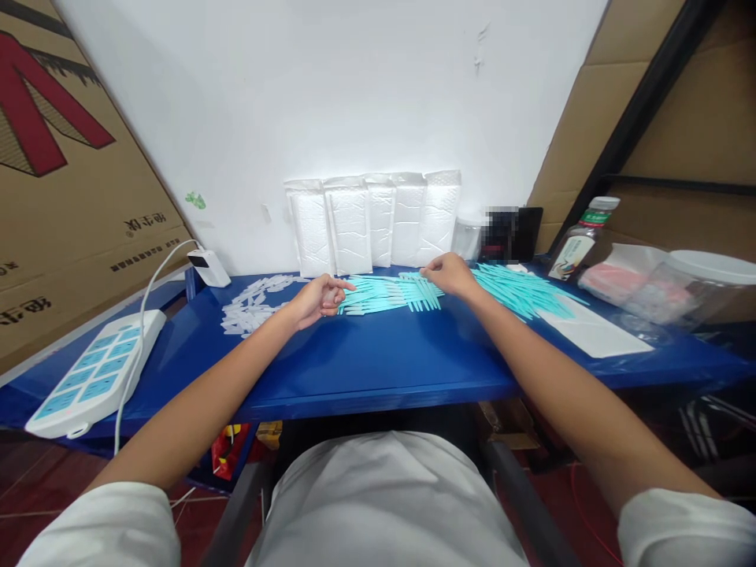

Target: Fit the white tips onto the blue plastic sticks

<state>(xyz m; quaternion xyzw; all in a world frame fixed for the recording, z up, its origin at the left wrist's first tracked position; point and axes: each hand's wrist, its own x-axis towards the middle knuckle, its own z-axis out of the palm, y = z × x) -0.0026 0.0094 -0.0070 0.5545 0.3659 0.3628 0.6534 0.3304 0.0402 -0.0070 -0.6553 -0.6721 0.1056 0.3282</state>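
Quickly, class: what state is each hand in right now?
Left hand: partly curled beside the turquoise sticks; whether it holds anything cannot be told.
Right hand: pinched closed; whether anything is held cannot be told.

The 2 bare arms, left forearm [201,398] and right forearm [567,394], extend forward on either side of the torso [390,504] and converge toward the midline. Left hand [319,301]: index finger [343,284] extended toward the opposite hand, the other fingers curled. Right hand [453,276]: fingers flexed, thumb and index fingertips drawn together; contact at the tips is too small to discern. The 2 hands are apart.
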